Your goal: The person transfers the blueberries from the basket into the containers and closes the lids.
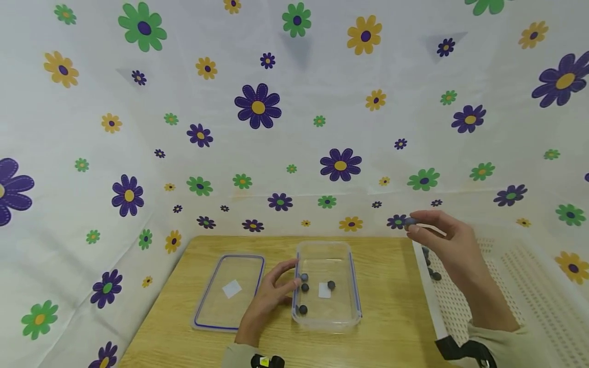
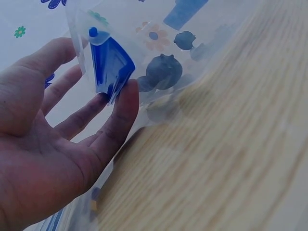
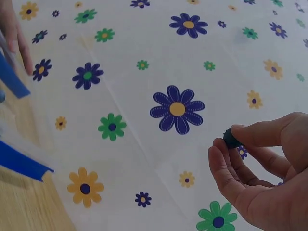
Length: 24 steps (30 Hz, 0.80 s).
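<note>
My left hand [image 1: 272,291] grips the left side of a clear plastic container [image 1: 338,321], its fingers around the blue-edged clip [image 2: 111,65]. Several blueberries [image 1: 331,285] lie inside, most along the left wall. Raised over the table's right side, my right hand [image 1: 453,245] pinches a single blueberry [image 3: 231,138] between thumb and fingertips. Below that hand stands a white slatted basket [image 1: 430,301] with several more dark berries [image 1: 436,276] along its left wall; the forearm hides part of it.
A clear lid [image 1: 216,314] with a blue seal lies left of the container on the wooden table [image 1: 386,306]. A white flower-printed sheet [image 1: 294,143] rises behind the table and along its left side.
</note>
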{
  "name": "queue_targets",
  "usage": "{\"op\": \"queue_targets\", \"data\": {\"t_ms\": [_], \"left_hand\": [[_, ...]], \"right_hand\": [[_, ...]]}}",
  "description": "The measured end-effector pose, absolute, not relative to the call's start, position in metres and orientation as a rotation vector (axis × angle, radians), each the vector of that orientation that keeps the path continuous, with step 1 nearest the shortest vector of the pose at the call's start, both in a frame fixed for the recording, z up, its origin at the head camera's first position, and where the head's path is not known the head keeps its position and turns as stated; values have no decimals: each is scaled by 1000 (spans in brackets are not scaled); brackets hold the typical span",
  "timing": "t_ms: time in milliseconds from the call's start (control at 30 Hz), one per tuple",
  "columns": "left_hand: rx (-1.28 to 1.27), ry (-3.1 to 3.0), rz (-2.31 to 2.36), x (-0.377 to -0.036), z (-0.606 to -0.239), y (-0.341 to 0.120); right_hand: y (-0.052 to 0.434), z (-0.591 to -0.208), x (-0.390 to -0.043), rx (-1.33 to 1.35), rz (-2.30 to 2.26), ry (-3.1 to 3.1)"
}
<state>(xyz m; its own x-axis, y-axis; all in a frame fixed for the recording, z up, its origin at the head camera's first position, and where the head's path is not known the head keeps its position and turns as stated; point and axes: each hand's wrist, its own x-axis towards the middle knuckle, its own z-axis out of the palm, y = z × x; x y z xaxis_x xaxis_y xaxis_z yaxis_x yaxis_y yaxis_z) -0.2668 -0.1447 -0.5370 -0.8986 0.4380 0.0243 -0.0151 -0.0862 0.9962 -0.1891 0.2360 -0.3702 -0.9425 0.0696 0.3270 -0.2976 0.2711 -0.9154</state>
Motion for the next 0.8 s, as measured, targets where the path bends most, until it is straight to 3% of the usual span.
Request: {"op": "queue_targets", "data": {"t_ms": [300,800], "left_hand": [[441,1898,2054,-266,-538,-144],[420,1892,2047,-268,-538,-143]], "right_hand": [[186,-385,-180,258,2077,-1900],[135,-434,-200,205,2252,-1833]]}}
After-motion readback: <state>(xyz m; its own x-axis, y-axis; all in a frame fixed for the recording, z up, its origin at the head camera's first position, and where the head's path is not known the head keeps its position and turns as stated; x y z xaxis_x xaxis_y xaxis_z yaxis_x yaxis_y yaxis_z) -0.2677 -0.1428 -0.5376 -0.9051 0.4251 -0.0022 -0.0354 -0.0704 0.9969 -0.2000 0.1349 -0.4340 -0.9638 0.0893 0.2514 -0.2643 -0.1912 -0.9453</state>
